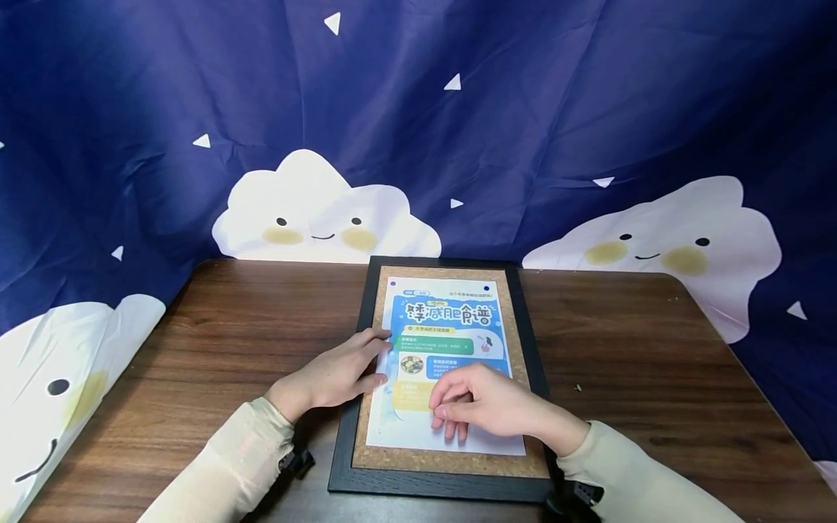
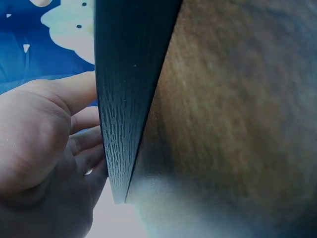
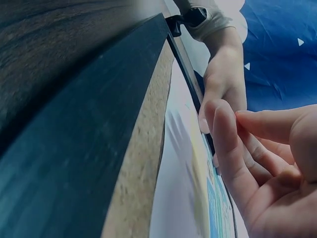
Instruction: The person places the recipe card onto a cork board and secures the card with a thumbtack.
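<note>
A printed sheet [image 1: 451, 437] with blue, green and yellow blocks lies on a framed cork board [image 1: 451, 460]. A purple pin [image 1: 393, 284] sits at its top left corner, a dark blue pin [image 1: 487, 288] at its top right. My left hand [image 1: 336, 369] rests across the board's left edge, fingers extended, fingertips at the sheet's left margin. Above the sheet's lower part is my right hand [image 1: 484, 403]. Its thumb tip meets a fingertip [image 3: 225, 119] in the right wrist view; whether something small is between them cannot be told.
The board's black frame [image 1: 439, 485] lies on a brown wooden table [image 1: 654, 378]. A tiny pale object [image 1: 578, 388] lies right of the board. Behind the table hangs a dark blue curtain [image 1: 497, 145] with white clouds.
</note>
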{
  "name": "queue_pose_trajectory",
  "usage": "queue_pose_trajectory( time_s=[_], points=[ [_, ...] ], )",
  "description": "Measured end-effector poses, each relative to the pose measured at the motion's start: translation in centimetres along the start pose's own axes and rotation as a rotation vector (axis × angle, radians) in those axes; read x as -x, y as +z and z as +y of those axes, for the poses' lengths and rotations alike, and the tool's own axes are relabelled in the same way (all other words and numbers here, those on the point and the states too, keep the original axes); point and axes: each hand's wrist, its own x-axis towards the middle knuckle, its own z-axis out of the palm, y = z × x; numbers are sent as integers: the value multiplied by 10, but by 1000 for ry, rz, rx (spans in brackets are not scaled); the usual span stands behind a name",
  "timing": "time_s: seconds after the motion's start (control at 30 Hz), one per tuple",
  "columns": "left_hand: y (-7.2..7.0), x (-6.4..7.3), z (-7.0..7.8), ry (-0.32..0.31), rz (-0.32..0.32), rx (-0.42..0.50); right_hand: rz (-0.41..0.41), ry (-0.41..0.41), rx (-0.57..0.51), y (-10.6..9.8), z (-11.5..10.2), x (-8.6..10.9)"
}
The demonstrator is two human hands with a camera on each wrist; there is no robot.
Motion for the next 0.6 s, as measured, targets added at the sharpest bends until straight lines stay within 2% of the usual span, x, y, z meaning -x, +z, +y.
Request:
queue_pose_trajectory(
  time_s=[0.27,0.6],
  points=[
    [0,-1,0,-2,3,0,-40,-24,7,6,-5,-11],
    [0,-1,0,-1,6,12,-130,-17,-50,25,0,-31]
  ],
)
